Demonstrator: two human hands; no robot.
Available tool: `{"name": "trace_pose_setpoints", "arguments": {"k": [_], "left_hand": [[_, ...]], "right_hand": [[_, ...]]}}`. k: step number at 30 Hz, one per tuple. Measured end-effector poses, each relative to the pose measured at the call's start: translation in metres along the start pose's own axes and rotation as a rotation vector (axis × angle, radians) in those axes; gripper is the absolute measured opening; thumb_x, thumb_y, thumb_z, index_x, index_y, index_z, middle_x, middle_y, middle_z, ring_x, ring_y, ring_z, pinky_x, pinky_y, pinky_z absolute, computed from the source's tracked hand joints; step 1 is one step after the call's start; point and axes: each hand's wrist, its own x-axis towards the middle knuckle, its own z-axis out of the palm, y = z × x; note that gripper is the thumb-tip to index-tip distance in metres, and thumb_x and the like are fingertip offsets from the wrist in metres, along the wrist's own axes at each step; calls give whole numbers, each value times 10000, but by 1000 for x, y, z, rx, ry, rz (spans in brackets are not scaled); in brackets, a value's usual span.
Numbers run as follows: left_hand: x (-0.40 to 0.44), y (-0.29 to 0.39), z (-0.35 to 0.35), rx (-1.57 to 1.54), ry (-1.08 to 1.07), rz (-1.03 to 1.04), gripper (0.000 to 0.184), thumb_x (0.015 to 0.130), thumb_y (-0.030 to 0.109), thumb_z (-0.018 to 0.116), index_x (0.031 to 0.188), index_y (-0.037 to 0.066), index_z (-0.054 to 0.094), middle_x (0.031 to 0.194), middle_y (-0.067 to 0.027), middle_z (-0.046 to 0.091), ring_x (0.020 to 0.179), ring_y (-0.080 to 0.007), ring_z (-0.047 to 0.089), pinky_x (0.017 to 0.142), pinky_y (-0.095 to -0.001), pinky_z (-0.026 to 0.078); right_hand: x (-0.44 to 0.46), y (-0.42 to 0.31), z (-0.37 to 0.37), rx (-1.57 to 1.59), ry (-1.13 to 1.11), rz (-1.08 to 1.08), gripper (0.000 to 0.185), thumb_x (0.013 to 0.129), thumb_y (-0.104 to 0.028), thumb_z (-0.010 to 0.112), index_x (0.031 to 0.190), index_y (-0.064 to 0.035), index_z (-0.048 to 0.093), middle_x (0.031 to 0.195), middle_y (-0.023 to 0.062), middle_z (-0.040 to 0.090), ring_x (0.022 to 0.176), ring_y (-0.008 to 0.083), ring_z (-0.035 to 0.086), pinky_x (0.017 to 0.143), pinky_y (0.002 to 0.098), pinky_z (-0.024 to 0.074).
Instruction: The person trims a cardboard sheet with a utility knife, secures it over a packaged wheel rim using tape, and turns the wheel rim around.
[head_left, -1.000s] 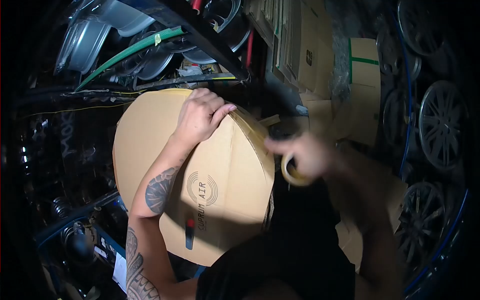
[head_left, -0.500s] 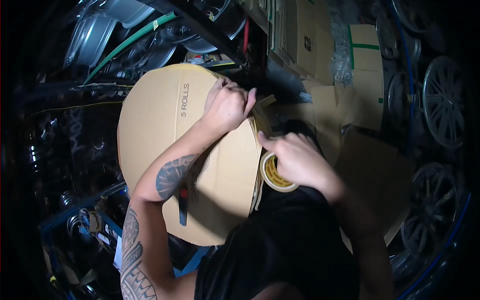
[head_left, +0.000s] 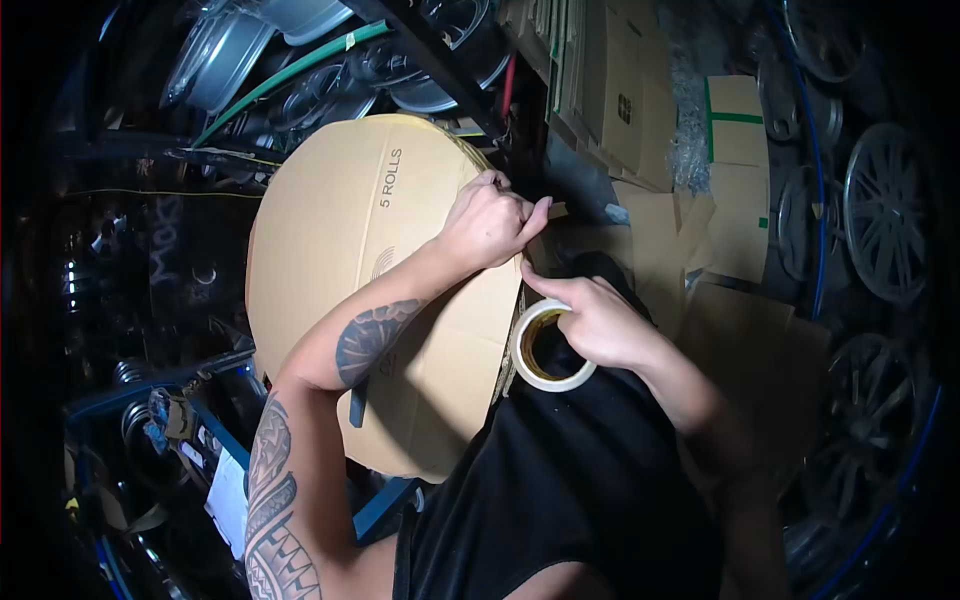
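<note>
A large round cardboard-covered piece [head_left: 320, 220] stands before me, its face printed "5 ROLLS". My left hand [head_left: 492, 222] is closed over its upper right rim, thumb raised. Just below, my right hand [head_left: 600, 322] holds a roll of tape [head_left: 528, 370] beside the rim, with its thumb against the edge. The fingers of my right hand are partly hidden behind the roll. A dark flat handle-like object [head_left: 358, 402] shows on the lower cardboard face, partly behind my left forearm.
Metal wheel rims [head_left: 232, 62] fill a rack at the upper left, crossed by a green strip [head_left: 290, 75]. Flattened cardboard [head_left: 640, 110] leans at the back. More wheels [head_left: 887, 212] line the right side. A blue frame [head_left: 385, 505] is at the lower left.
My left hand has shifted along the rim to the right. The "5 ROLLS" print has come into view. My right hand has brought the tape roll close to the edge.
</note>
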Motion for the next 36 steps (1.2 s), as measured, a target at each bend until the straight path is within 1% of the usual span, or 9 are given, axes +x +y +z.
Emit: {"name": "trace_pose_setpoints", "arguments": {"k": [12, 13, 17, 21, 24, 27, 30, 32, 36], "left_hand": [[-7, -9, 0, 72, 100, -72, 528, 977, 369, 669, 539, 73, 646, 538, -115, 605, 593, -318, 630, 777, -389, 528], [-7, -9, 2, 78, 124, -75, 541, 979, 365, 671, 530, 66, 622, 547, -109, 604, 606, -306, 633, 791, -384, 522], [-30, 44, -22, 288, 269, -181, 391, 966, 380, 663, 701, 93, 641, 689, -85, 680, 665, -283, 652, 812, -399, 541], [-103, 163, -93, -227, -3, -929, 554, 985, 490, 612, 707, 19, 697, 632, -161, 646, 572, -330, 668, 541, -431, 548], [-104, 212, -103, -789, -513, -1448, 760, 929, 682, 586, 805, -46, 764, 760, -266, 720, 729, -410, 743, 709, -488, 613], [-86, 266, -22, -1154, 360, -1698, 682, 958, 531, 612, 1353, -24, 574, 1121, -345, 694, 1088, -440, 698, 986, -474, 545], [-66, 280, 17, -1178, 1229, -1822, 553, 903, 185, 669, 1386, -10, 482, 1276, -224, 637, 1232, -310, 631, 1062, -412, 492], [-53, 284, 48, -1004, 1785, -1695, 465, 854, -18, 613, 1304, 24, 505, 1196, -106, 603, 1200, -219, 586, 1053, -360, 472], [-37, 275, 64, -854, 1854, -1847, 454, 841, -100, 580, 1260, 58, 509, 1261, -88, 609, 1186, -178, 601, 1016, -328, 488]], "right_hand": [[-9, 1, 20, 266, -154, 145, 857, 794, 120, 432, 1620, -96, 358, 1435, 96, 628, 751, 96, 608, 702, 275, 565], [-2, 12, 25, 120, -111, -20, 798, 826, 52, 479, 1603, -102, 383, 1067, 239, 737, 763, 200, 722, 720, 339, 588], [12, 0, 6, 291, -379, 160, 801, 841, 96, 472, 1618, -9, 311, 1530, 170, 532, 1213, 196, 612, 926, 318, 565], [19, -12, -6, 260, -640, 80, 938, 853, 132, 463, 1667, -28, 27, 1643, 205, 351, 1428, 234, 446, 1197, 338, 343], [44, -11, -29, 57, -919, 69, 966, 865, 141, 433, 1636, 0, -131, 1693, 248, 189, 1554, 251, 249, 1241, 336, 231], [77, -27, -51, -230, -1229, 18, 974, 949, -2, 551, 1619, 19, -156, 1712, 287, 51, 1591, 272, 135, 1274, 370, 178], [122, -65, -46, -746, -1651, -175, 1076, 1000, -353, 664, 1613, 36, -130, 1698, 322, 21, 1580, 371, 186, 1276, 423, 220], [154, -144, 0, -1216, -1872, -445, 712, 1020, -391, 589, 1572, -10, 351, 1411, 347, 555, 1278, 477, 582, 1130, 516, 449], [124, -190, 168, -989, -1258, -1287, 386, 1042, -329, 550, 1346, -121, 664, 980, 213, 708, 860, 392, 701, 750, 480, 564]]}}
